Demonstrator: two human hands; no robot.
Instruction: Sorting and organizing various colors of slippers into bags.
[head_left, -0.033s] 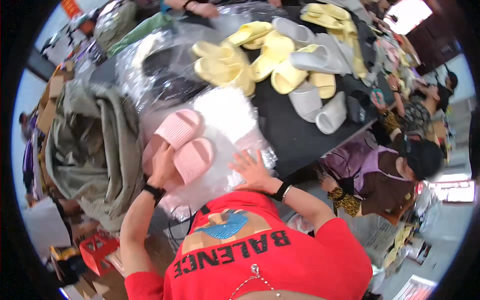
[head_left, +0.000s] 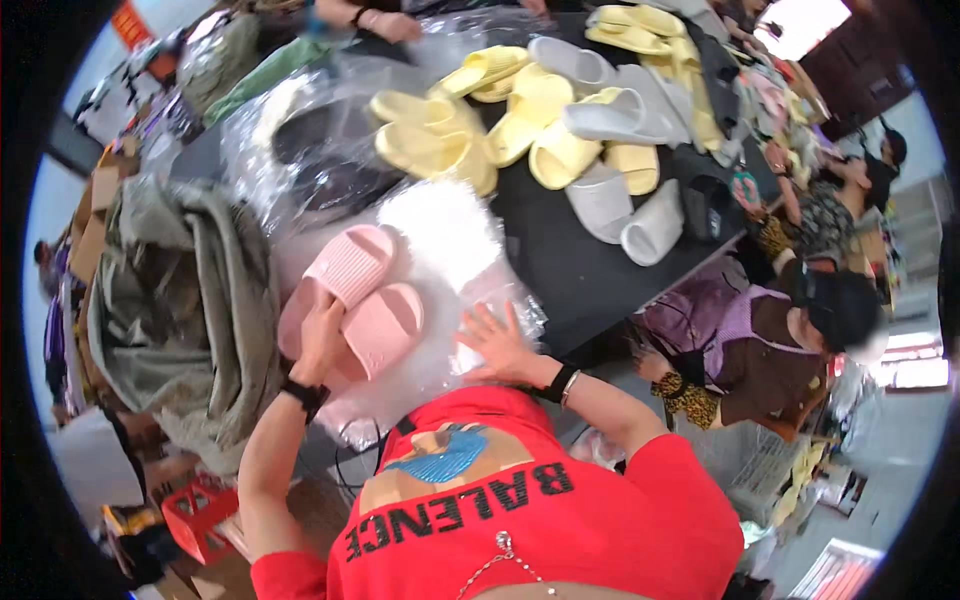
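Barely a shift: the pink slippers (head_left: 384, 326), left of centre in the frame, stayed in the grip of the left hand (head_left: 320, 340). The right hand (head_left: 498, 346) remained spread open over the plastic (head_left: 443, 300), so the pair still lay uncovered.

This looks like a packing workshop: ahead of the right fingers (head_left: 487, 323), a black table (head_left: 570, 300) carries yellow slippers (head_left: 530, 115) and grey ones; crumpled clear plastic (head_left: 248, 160) lies beyond the left fingers (head_left: 321, 312), cardboard boxes (head_left: 104, 190) farther left, and co-workers (head_left: 760, 350) line the right.
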